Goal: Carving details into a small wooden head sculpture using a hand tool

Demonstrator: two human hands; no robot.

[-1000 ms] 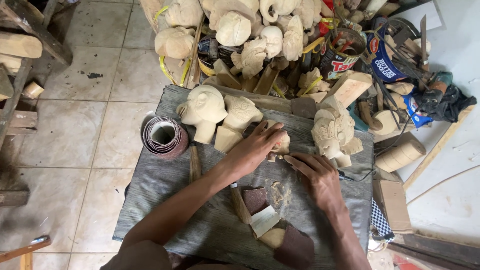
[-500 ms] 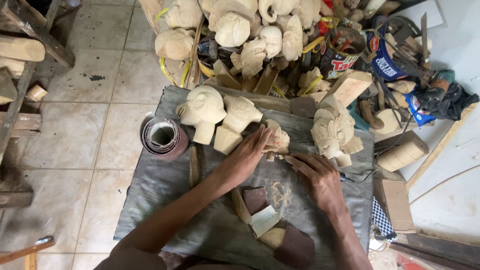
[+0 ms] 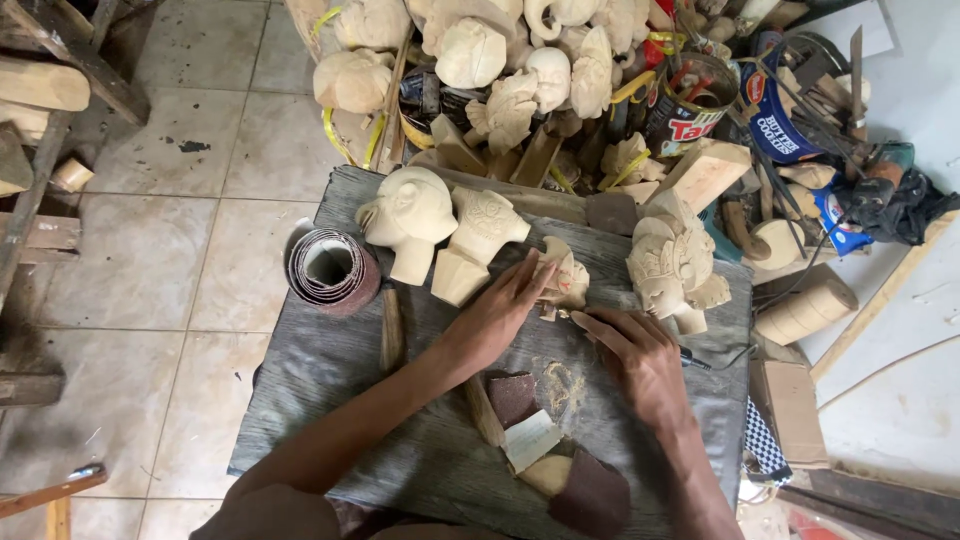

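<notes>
Left hand (image 3: 495, 315) lies flat, pressing small carving (image 3: 562, 280) on the worktop (image 3: 340, 390) | right hand (image 3: 640, 360) closed on thin tool (image 3: 690, 357), tip at carving | risk I see: tool slips toward left fingers; carving shifts, detail chips.

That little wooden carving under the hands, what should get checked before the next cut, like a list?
1. Left hand steadying the small carving: ok, its fingers press on it.
2. Right hand gripping the thin tool: ok, fist closed around it.
3. Tool tip clear of the left fingers: cannot tell, the hands hide it.
4. Carving flat on the grey work board: cannot tell.
5. Room around the hands: not ok, bigger carved heads stand close, and sandpaper pieces lie just below.
6. Sawdust: not ok, a small pile lies by the right hand.
</notes>
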